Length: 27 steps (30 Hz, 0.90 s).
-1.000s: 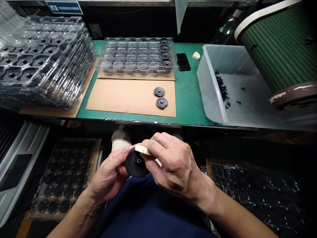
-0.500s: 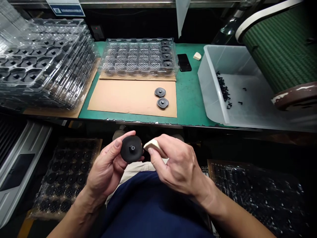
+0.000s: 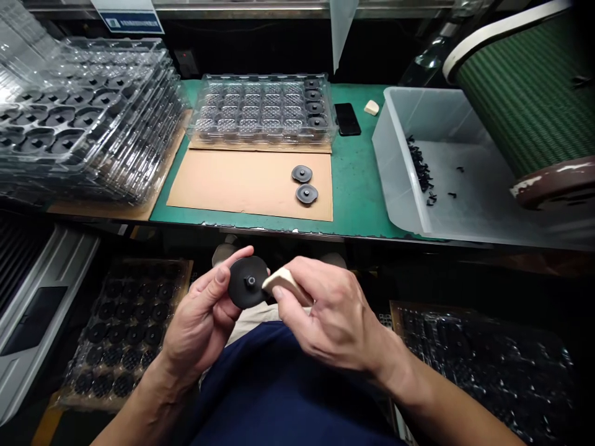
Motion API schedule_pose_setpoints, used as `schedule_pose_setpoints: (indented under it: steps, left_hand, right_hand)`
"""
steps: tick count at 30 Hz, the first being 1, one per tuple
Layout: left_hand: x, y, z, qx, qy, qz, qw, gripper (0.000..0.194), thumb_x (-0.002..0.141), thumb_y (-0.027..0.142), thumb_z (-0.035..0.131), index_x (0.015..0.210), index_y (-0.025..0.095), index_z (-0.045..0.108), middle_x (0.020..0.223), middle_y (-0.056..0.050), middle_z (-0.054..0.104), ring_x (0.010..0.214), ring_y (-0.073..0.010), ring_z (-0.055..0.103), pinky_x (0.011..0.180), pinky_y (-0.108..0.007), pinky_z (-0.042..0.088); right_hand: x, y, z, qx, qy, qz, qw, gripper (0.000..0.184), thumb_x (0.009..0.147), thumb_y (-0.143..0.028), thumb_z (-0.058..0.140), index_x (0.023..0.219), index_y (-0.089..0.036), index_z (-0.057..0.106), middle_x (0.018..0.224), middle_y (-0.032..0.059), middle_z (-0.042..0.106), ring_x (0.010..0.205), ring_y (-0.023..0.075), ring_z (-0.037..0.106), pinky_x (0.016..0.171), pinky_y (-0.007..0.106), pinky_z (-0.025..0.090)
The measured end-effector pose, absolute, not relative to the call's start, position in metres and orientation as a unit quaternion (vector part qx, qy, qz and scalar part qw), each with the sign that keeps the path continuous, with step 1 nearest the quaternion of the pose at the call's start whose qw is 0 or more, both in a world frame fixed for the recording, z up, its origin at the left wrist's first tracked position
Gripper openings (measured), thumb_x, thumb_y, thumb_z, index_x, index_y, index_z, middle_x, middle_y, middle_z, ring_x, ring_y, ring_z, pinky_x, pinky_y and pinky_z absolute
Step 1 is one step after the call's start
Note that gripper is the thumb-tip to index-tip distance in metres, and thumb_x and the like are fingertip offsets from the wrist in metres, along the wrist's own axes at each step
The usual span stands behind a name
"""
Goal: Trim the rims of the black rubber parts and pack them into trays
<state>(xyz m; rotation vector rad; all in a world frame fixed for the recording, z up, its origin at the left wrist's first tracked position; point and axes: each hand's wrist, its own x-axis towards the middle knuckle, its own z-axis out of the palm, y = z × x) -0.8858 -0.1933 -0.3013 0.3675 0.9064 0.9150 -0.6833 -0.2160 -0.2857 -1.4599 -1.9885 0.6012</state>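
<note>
Between the thumb and fingers of my left hand (image 3: 204, 310) is a round black disc part (image 3: 242, 290) with a small raised stub at its centre, facing up toward me. My right hand (image 3: 330, 310) pinches a cream-coloured block (image 3: 288, 285), which looks like a sponge or an eraser. Its tip meets or overlaps the disc's right edge; whether it presses there I cannot tell. Two similar discs, one disc (image 3: 302, 174) behind another disc (image 3: 307, 194), lie on the cardboard sheet (image 3: 232, 186) on the bench.
A clear tray (image 3: 260, 111) holds discs in its right column. Stacked filled trays (image 3: 93, 136) stand left. At right are a phone (image 3: 348, 119), another cream block (image 3: 371, 107), a plastic bin (image 3: 395, 161) with small black parts, and a green conveyor belt (image 3: 530, 93). More trays (image 3: 125, 322) lie below.
My right hand has shifted slightly left, bringing the cream block from beside the disc onto its right edge. My left hand still holds the disc in nearly the same place.
</note>
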Motion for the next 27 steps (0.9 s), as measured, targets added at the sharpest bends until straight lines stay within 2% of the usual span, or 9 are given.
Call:
schedule_pose_setpoints:
  steps: [3,7,8,10,12,14,17,22,27]
  left_hand:
    - [-0.888,-0.193,-0.306,0.201,0.426,0.382,0.795,0.037,0.091,0.033,0.076,0.125,0.018,0.077,0.107,-0.010,0.080,0.091,-0.0184,0.075,0.084,-0.022,0.062]
    - [-0.889,-0.194,-0.310,0.215,0.385,0.326,0.836,0.026,0.094,0.037,0.073,0.103,0.015,0.083,0.094,-0.010,0.080,0.082,-0.0197,0.074,0.078,-0.026,0.063]
    - [-0.888,-0.194,-0.310,0.208,0.380,0.331,0.839,0.027,0.094,0.038,0.072,0.103,0.015,0.083,0.094,-0.010,0.079,0.081,-0.0198,0.074,0.077,-0.027,0.064]
    - [-0.888,-0.193,-0.308,0.195,0.395,0.368,0.819,0.029,0.092,0.037,0.075,0.114,0.017,0.081,0.101,-0.009,0.080,0.085,-0.0196,0.074,0.078,-0.026,0.064]
    - [-0.889,-0.193,-0.307,0.193,0.428,0.417,0.779,0.041,0.088,0.034,0.081,0.127,0.022,0.076,0.109,-0.008,0.079,0.090,-0.0182,0.075,0.081,-0.023,0.063]
    - [-0.892,-0.193,-0.307,0.199,0.448,0.428,0.759,0.051,0.084,0.033,0.085,0.132,0.025,0.073,0.111,-0.008,0.079,0.093,-0.0180,0.075,0.082,-0.023,0.062]
    - [-0.896,-0.192,-0.311,0.222,0.451,0.383,0.775,0.053,0.085,0.036,0.085,0.134,0.020,0.072,0.105,-0.010,0.079,0.093,-0.0198,0.074,0.081,-0.023,0.061]
    - [-0.900,-0.186,-0.315,0.249,0.407,0.325,0.817,0.040,0.093,0.037,0.075,0.124,0.013,0.077,0.108,-0.014,0.078,0.099,-0.0216,0.073,0.086,-0.025,0.061]
    - [-0.902,-0.186,-0.319,0.226,0.368,0.278,0.858,0.030,0.096,0.040,0.070,0.095,0.012,0.082,0.085,-0.011,0.077,0.074,-0.0201,0.072,0.068,-0.031,0.065]
  right_hand:
    - [-0.682,-0.214,-0.284,-0.539,-0.764,0.214,0.285,0.016,0.100,-0.021,0.052,0.086,-0.019,0.060,0.079,0.0027,0.057,0.072,0.0166,0.048,0.069,0.033,0.038]
    - [-0.678,-0.205,-0.281,-0.436,-0.846,0.146,0.271,0.023,0.103,-0.019,0.049,0.117,-0.019,0.068,0.095,0.0065,0.064,0.083,0.0197,0.051,0.076,0.036,0.040]
    - [-0.678,-0.204,-0.282,-0.432,-0.848,0.135,0.276,0.022,0.104,-0.020,0.050,0.117,-0.019,0.068,0.096,0.0068,0.064,0.083,0.0199,0.051,0.077,0.036,0.040]
    - [-0.681,-0.203,-0.284,-0.469,-0.818,0.143,0.302,0.016,0.103,-0.022,0.052,0.101,-0.018,0.067,0.088,0.0055,0.063,0.079,0.0187,0.050,0.074,0.035,0.039]
    - [-0.685,-0.205,-0.288,-0.518,-0.770,0.197,0.317,0.019,0.100,-0.023,0.053,0.083,-0.019,0.059,0.076,0.0016,0.057,0.069,0.0160,0.047,0.067,0.033,0.037]
    - [-0.688,-0.206,-0.291,-0.540,-0.745,0.238,0.312,0.022,0.098,-0.022,0.052,0.076,-0.021,0.051,0.070,-0.0009,0.051,0.064,0.0143,0.043,0.064,0.032,0.035]
    - [-0.690,-0.207,-0.292,-0.533,-0.768,0.202,0.293,0.019,0.099,-0.020,0.051,0.080,-0.020,0.055,0.076,0.0015,0.056,0.070,0.0159,0.046,0.069,0.034,0.036]
    - [-0.688,-0.204,-0.288,-0.471,-0.831,0.133,0.262,0.017,0.101,-0.021,0.050,0.093,-0.017,0.064,0.087,0.0057,0.061,0.077,0.0193,0.045,0.072,0.038,0.034]
    - [-0.682,-0.199,-0.288,-0.419,-0.860,0.148,0.249,0.024,0.100,-0.016,0.047,0.110,-0.017,0.069,0.091,0.0068,0.062,0.081,0.0208,0.047,0.074,0.039,0.036]
